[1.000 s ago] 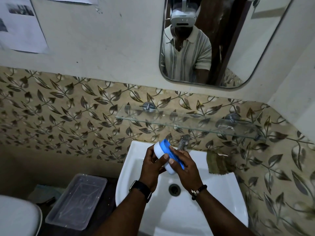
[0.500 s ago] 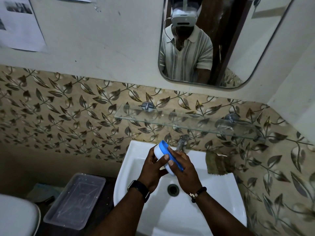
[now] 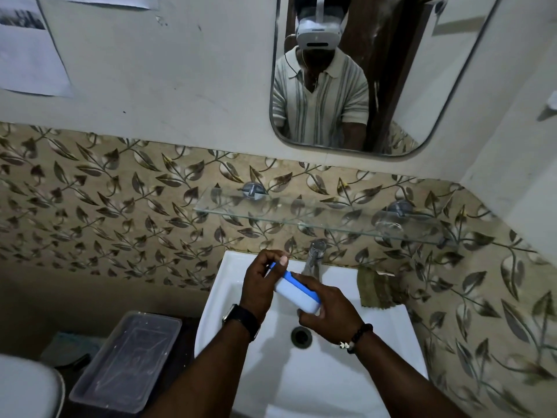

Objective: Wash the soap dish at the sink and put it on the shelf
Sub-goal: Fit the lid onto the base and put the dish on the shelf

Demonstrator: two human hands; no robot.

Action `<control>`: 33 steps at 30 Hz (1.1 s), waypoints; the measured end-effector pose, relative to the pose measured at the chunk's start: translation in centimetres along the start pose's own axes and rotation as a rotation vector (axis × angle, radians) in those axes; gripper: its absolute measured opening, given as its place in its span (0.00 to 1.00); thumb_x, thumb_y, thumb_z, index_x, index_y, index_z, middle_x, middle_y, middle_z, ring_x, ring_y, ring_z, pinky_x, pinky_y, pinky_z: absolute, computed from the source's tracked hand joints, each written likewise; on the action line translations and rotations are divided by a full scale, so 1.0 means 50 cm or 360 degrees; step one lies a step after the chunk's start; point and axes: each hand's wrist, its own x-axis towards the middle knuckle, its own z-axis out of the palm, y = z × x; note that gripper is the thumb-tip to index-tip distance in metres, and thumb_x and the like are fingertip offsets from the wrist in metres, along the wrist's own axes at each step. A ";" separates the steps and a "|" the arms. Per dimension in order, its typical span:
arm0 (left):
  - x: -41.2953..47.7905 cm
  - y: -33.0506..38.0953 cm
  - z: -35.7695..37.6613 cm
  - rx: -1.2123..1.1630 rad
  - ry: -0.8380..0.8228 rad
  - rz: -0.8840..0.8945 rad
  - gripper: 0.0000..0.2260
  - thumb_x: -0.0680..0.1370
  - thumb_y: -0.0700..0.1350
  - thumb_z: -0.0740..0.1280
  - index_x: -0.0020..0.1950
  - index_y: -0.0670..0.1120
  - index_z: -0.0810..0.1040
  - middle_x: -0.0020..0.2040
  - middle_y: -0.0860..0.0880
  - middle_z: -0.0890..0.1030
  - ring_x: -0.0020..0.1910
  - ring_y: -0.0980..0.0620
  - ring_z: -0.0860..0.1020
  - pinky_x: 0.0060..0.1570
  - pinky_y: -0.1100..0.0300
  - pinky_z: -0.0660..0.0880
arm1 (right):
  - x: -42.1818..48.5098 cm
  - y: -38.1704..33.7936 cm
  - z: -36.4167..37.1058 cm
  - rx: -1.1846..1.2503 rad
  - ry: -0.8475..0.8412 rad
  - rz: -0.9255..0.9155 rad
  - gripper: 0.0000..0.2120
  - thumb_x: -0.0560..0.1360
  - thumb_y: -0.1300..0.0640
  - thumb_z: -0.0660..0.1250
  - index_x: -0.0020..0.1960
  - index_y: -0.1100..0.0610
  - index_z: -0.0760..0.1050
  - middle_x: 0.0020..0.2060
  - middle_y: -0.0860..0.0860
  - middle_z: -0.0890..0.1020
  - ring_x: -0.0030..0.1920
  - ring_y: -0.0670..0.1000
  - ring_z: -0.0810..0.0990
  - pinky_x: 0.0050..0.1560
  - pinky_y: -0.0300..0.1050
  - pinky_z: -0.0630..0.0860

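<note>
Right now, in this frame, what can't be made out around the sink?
- Head view: inside of the white, blue-rimmed plastic soap dish, covered by the left hand and right hand gripping it.
- Head view: water from the chrome tap, too dim to tell.
- Head view: clear object on the glass shelf, transparent and blurred.
- Head view: printed paper sheet, cut by the left edge.
</note>
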 end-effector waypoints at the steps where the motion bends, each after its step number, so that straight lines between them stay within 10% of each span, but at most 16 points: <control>1: 0.002 0.004 0.005 0.0036 0.0019 0.0018 0.23 0.72 0.60 0.70 0.43 0.38 0.76 0.41 0.45 0.81 0.41 0.48 0.78 0.46 0.53 0.74 | -0.002 0.000 -0.001 0.0010 -0.0016 0.0001 0.36 0.65 0.48 0.71 0.64 0.21 0.61 0.53 0.23 0.74 0.52 0.35 0.78 0.47 0.24 0.71; 7: 0.009 0.016 0.031 -0.0177 0.0345 -0.0120 0.23 0.78 0.57 0.67 0.33 0.41 0.69 0.30 0.46 0.70 0.30 0.51 0.71 0.30 0.61 0.70 | -0.011 -0.002 0.007 0.0194 0.0067 0.0039 0.24 0.67 0.43 0.73 0.58 0.28 0.67 0.47 0.34 0.80 0.45 0.43 0.81 0.41 0.43 0.79; 13: 0.018 0.046 0.063 -0.0390 0.0570 -0.0411 0.25 0.76 0.66 0.66 0.39 0.44 0.73 0.35 0.41 0.73 0.35 0.46 0.74 0.39 0.52 0.70 | -0.019 -0.019 0.009 0.0547 0.0618 0.0048 0.26 0.70 0.35 0.71 0.64 0.44 0.72 0.54 0.38 0.81 0.53 0.44 0.82 0.49 0.44 0.82; 19: -0.017 0.059 0.098 -0.0218 0.0213 -0.0176 0.27 0.74 0.64 0.65 0.45 0.38 0.78 0.37 0.43 0.81 0.37 0.47 0.81 0.37 0.55 0.78 | -0.009 -0.036 -0.017 0.0667 0.1037 0.0148 0.20 0.78 0.35 0.60 0.65 0.43 0.73 0.56 0.33 0.80 0.55 0.38 0.81 0.49 0.35 0.79; 24: -0.017 0.072 0.096 -0.0109 -0.0070 -0.0004 0.13 0.81 0.51 0.65 0.58 0.47 0.83 0.51 0.51 0.86 0.50 0.52 0.84 0.44 0.60 0.80 | 0.014 -0.035 -0.062 0.0782 0.1178 0.0360 0.20 0.77 0.33 0.58 0.56 0.45 0.79 0.47 0.50 0.85 0.47 0.54 0.85 0.41 0.57 0.82; 33: -0.005 0.091 0.082 -0.0319 -0.0406 -0.0342 0.15 0.80 0.45 0.67 0.66 0.48 0.79 0.62 0.43 0.83 0.60 0.42 0.81 0.58 0.41 0.78 | 0.049 -0.037 -0.132 0.1332 0.1066 0.0902 0.16 0.78 0.42 0.61 0.48 0.54 0.78 0.44 0.60 0.84 0.37 0.58 0.81 0.25 0.39 0.68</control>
